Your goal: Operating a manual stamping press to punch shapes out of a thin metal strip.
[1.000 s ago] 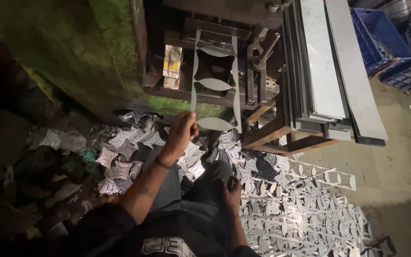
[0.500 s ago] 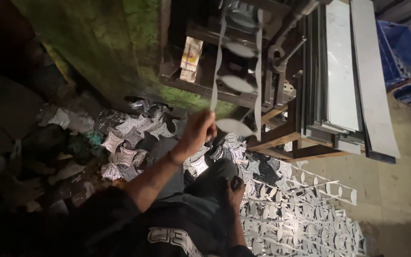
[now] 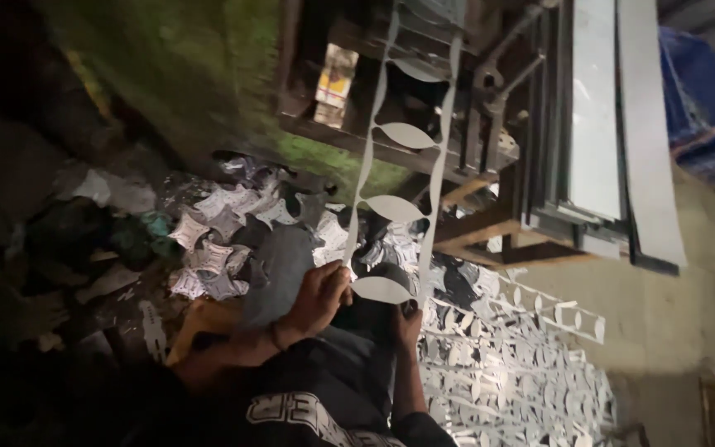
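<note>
A long punched sheet-metal strip (image 3: 391, 207) with large cut-out holes runs from the machine at the top down toward my lap. My left hand (image 3: 320, 296) is closed on the strip's lower left edge, with a dark band on the wrist. Darker and partly hidden, my right hand (image 3: 408, 321) sits just under the strip's lower right corner; its grip is too dim to make out. My dark trousers and printed shirt fill the bottom of the view.
A press machine (image 3: 490, 108) with a wooden frame stands at the top. Flat metal sheets (image 3: 597, 124) lean on its right. Star-shaped metal offcuts (image 3: 208, 248) lie piled at left, punched scrap strips (image 3: 506, 381) at right. Blue crates (image 3: 705, 99) stand far right.
My left hand has drawn the strip down from the machine toward my body. My right hand has come up from my knee to the strip's lower corner.
</note>
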